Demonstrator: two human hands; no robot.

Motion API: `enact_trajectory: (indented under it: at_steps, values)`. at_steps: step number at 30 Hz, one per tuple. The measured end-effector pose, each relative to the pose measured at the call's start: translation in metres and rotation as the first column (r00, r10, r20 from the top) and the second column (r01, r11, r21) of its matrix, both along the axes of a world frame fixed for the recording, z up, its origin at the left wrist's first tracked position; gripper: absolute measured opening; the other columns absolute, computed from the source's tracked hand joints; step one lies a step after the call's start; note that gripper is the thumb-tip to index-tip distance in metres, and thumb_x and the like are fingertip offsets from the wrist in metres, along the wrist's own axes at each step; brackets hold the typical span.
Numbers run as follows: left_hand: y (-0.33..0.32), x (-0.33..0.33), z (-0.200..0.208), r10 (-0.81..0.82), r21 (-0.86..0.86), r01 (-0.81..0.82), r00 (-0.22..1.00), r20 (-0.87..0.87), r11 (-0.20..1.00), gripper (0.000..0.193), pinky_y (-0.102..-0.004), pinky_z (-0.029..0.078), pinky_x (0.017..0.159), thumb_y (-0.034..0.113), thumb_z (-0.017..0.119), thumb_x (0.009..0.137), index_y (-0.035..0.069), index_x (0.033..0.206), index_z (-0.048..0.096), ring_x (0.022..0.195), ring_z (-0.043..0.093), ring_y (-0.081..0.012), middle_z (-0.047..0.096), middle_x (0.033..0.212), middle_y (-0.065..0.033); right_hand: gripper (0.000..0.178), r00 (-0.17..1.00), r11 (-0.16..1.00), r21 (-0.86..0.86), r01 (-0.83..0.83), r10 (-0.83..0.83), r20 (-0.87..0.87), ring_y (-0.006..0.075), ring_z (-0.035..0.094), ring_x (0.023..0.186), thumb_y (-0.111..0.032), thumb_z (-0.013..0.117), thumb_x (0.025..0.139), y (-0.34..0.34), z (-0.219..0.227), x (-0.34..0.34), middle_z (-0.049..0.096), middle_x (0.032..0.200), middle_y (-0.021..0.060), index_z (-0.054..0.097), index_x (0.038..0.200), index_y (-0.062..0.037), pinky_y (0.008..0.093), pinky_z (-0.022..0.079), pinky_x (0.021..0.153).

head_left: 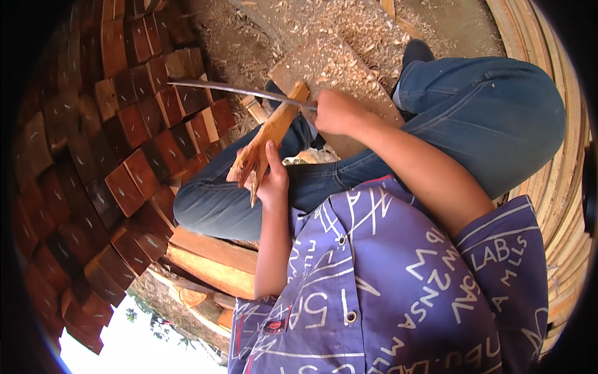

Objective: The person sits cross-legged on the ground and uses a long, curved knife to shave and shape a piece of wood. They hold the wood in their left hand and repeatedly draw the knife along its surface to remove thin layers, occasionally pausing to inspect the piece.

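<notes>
My left hand (273, 182) grips the lower, split end of a rough piece of wood (274, 129), thumb along its side. The wood slants up and away to the right, its far end pale and squared. In my right hand (339, 113), closed in a fist, is a long knife (230, 88) with a narrow metal blade. Its handle is hidden by my fingers. The blade points left and crosses over the wood near its upper end; whether it touches cannot be made out.
Dark wooden blocks (140, 171) are stacked on the left. Shavings (336, 59) cover the ground ahead around a flat board (311, 65). Pale curved strips of wood (554, 187) rise on the right. Split logs (208, 262) lie beside my left leg. My bent legs (473, 118) flank the work.
</notes>
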State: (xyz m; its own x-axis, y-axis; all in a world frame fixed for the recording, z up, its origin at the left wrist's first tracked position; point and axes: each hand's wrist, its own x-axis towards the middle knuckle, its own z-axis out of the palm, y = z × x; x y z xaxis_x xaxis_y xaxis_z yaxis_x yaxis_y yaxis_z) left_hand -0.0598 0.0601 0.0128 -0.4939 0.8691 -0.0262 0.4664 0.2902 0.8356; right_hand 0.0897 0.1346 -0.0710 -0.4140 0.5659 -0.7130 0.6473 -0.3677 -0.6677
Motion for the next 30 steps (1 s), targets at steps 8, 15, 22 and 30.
enact_trajectory:
  at_steps: [8, 15, 22, 30]
  values:
    - [-0.012, -0.026, -0.011, -0.153, -0.077, 0.138, 0.959, -0.239, 0.987, 0.037, -0.0329, 0.054, 0.080, 0.010, 0.069, 0.089, -0.007, 0.113, 0.045, 0.093, 0.063, -0.0219, 0.060, 0.107, -0.0185, 0.024, 0.999, 1.000, -0.016, -0.025, 0.026, 0.032, 0.0372, 0.067, 0.091, -0.014, 0.063, 0.073, 0.001, 0.003, -0.001, 0.068, 0.094, 0.0234, 0.070, 0.089, 0.0026, 0.0429, 0.054, 0.080]
    - [-0.005, -0.020, -0.008, -0.137, -0.034, 0.133, 0.954, -0.268, 0.991, 0.040, -0.0316, 0.055, 0.077, 0.013, 0.071, 0.087, -0.006, 0.111, 0.045, 0.090, 0.063, -0.0219, 0.059, 0.104, -0.0180, 0.021, 0.995, 0.995, 0.071, 0.076, -0.081, 0.065, 0.0399, 0.067, 0.080, -0.015, 0.065, 0.074, -0.002, -0.008, 0.011, 0.066, 0.083, 0.0269, 0.069, 0.083, 0.0046, 0.0472, 0.054, 0.071]
    - [-0.010, -0.024, -0.015, -0.141, -0.041, 0.135, 0.931, -0.336, 0.990, 0.040, -0.0326, 0.056, 0.077, 0.013, 0.071, 0.088, -0.009, 0.112, 0.048, 0.093, 0.064, -0.0230, 0.061, 0.106, -0.0194, 0.022, 0.999, 0.985, 0.172, 0.022, -0.015, -0.039, 0.0401, 0.067, 0.080, -0.017, 0.065, 0.076, -0.005, 0.013, 0.001, 0.067, 0.084, 0.0253, 0.070, 0.083, 0.0024, 0.0471, 0.054, 0.074]
    - [-0.004, -0.013, -0.001, -0.258, -0.109, 0.236, 0.816, -0.517, 0.966, 0.032, -0.0329, 0.053, 0.084, 0.012, 0.070, 0.088, -0.006, 0.108, 0.053, 0.096, 0.063, -0.0221, 0.063, 0.105, -0.0170, 0.023, 0.992, 0.998, -0.019, 0.062, -0.059, 0.108, 0.0371, 0.068, 0.087, -0.013, 0.065, 0.073, 0.001, 0.001, 0.013, 0.069, 0.091, 0.0212, 0.070, 0.091, 0.0006, 0.0433, 0.054, 0.078]
